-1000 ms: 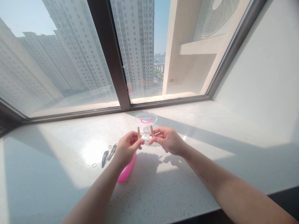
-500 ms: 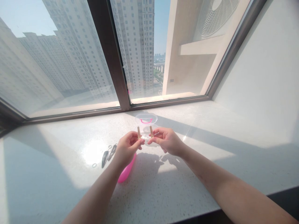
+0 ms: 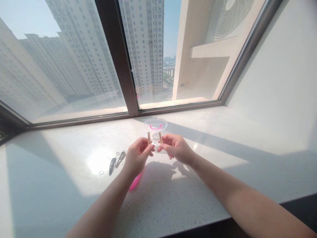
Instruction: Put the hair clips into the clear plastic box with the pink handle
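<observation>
Between thumb and fingers, my left hand pinches a narrow gold-coloured hair clip, held upright. A matching gold-coloured clip stands upright in the pinch of my right hand. The two clips are side by side with a small gap. Behind them a clear plastic case with a pink handle rests on the sill, its near part mostly covered by my hands. A bright pink object shows below my left wrist; most of it is hidden, so I cannot tell its kind.
Left of my left hand lie two dark snap hair clips and several small thin rings. The pale speckled sill runs below a dark-framed window. A white wall borders the right side; the sill's front edge is at lower right.
My left hand and its clip have shifted slightly right and up, nearer the other clip. More small rings show beside it, and less of the pink object is visible. The view has tilted slightly.
</observation>
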`<state>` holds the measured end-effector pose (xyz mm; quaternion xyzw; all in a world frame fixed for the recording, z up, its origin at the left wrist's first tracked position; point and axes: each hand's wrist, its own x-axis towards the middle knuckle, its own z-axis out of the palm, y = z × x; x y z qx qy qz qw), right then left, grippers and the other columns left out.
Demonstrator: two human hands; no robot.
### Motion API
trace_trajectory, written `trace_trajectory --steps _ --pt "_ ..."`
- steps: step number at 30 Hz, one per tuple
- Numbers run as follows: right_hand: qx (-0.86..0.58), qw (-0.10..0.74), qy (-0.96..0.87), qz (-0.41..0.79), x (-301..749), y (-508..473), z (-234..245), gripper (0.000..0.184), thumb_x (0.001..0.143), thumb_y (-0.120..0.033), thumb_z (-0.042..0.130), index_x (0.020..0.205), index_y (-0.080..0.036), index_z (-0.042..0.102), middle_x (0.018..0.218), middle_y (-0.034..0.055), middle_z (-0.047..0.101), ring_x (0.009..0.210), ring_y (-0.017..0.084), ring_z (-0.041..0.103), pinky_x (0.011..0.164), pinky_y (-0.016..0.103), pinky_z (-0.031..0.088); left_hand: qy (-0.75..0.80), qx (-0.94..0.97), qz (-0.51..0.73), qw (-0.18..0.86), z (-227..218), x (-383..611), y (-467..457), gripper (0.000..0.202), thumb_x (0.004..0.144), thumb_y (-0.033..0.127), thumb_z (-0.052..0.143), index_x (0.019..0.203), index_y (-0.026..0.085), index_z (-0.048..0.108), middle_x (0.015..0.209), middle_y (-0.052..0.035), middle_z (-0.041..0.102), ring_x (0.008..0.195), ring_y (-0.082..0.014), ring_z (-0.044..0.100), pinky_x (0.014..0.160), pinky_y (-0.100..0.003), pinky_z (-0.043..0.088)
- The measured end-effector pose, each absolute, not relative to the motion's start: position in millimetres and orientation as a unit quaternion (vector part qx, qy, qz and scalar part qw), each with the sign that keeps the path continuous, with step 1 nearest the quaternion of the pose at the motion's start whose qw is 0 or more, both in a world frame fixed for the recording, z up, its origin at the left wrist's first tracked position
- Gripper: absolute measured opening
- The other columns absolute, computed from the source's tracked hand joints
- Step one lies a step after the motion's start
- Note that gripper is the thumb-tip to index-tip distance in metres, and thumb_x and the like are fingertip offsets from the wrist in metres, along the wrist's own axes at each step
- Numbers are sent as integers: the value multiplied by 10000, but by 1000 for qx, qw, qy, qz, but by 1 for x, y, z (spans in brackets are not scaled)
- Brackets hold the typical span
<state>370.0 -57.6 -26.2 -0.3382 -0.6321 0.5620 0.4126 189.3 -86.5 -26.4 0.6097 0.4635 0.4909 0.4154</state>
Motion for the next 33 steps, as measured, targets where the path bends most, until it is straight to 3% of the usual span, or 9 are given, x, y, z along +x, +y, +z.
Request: trace_trajectory --steps 10,33 --pt "-315 432 -638 555 372 -56 -29 131 776 -226 574 867 -133 584 708 36 687 359 57 455 337 188 373 459 609 501 409 -21 186 -88 136 827 272 584 781 147 557 649 -7 632 560 -107 571 557 -229 436" --pt "-346 422 -637 545 370 -50 -33 222 759 -285 606 903 -117 586 760 63 692 399 75 524 380 209 436 459 583 501 445 -32 191 -82 194 772 313 645 813 151 548 674 6 614 563 -114 588 568 -250 459"
